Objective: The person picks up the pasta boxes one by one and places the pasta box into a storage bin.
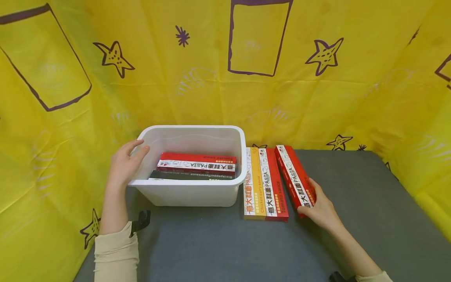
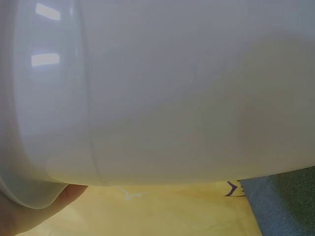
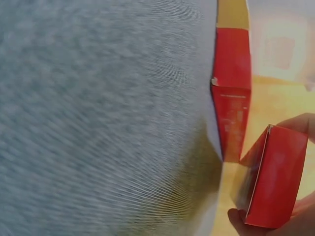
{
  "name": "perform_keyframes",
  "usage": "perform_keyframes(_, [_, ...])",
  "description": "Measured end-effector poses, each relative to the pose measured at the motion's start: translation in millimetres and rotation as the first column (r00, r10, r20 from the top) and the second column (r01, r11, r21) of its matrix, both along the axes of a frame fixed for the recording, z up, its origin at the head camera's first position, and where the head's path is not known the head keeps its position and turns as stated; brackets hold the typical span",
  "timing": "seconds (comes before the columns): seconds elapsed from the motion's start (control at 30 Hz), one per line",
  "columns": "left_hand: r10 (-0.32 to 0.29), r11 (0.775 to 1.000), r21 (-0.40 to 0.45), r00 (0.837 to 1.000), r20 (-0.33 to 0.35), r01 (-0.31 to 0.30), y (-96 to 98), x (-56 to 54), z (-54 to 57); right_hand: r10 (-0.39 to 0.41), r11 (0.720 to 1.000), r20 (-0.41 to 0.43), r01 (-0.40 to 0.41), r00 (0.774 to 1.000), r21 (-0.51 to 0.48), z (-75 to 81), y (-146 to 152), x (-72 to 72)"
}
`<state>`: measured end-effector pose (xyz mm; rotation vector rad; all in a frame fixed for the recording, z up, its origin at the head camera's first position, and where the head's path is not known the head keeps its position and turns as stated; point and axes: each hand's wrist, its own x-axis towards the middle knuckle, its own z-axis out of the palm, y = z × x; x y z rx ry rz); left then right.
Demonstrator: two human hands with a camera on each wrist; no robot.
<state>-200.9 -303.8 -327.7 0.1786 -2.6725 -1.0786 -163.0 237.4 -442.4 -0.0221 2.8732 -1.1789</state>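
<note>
My right hand (image 1: 322, 209) grips the near end of a red tomato-sauce pasta box (image 1: 294, 176), thumb on one side and fingers on the other. In the right wrist view the box's red end (image 3: 278, 177) faces the camera. Left of it, a red-and-white pasta box (image 1: 275, 184) and a yellow chicken curry pasta box (image 1: 255, 184) lie side by side. My left hand (image 1: 123, 162) holds the left rim of a white plastic bin (image 1: 186, 195). Inside the bin lie a red pasta box (image 1: 197, 161) and a dark green black-pepper one (image 1: 192, 175).
The dark grey tabletop (image 1: 211, 243) extends in front of the bin and to the right of the boxes. A yellow cloth (image 1: 201, 98) printed with starfish hangs behind and at both sides.
</note>
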Motion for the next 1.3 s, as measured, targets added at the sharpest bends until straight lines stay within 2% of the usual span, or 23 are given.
perform_keyframes(0.27, [0.001, 1.000, -0.003, 1.000, 0.018, -0.001, -1.3, 0.0, 0.5, 0.001, 0.999, -0.049, -0.002, 0.999, -0.033, 16.4, -1.6, -2.8])
perform_keyframes(0.53, [-0.010, 1.000, -0.009, 1.000, -0.001, 0.010, -1.6, 1.7, 0.5, 0.022, 0.999, -0.074, -0.025, 0.997, -0.043, 35.3, -5.5, -8.7])
perform_keyframes(0.93, [-0.002, 1.000, -0.018, 1.000, -0.010, 0.002, -1.2, 2.0, 1.8, 0.090, 0.989, -0.121, -0.103, 0.989, -0.107, 65.2, -17.0, -17.2])
perform_keyframes(1.3, [-0.008, 0.999, -0.031, 1.000, -0.021, 0.007, 0.7, 1.5, 1.2, 0.159, 0.952, -0.127, -0.187, 0.979, -0.243, 90.3, -28.7, -18.7])
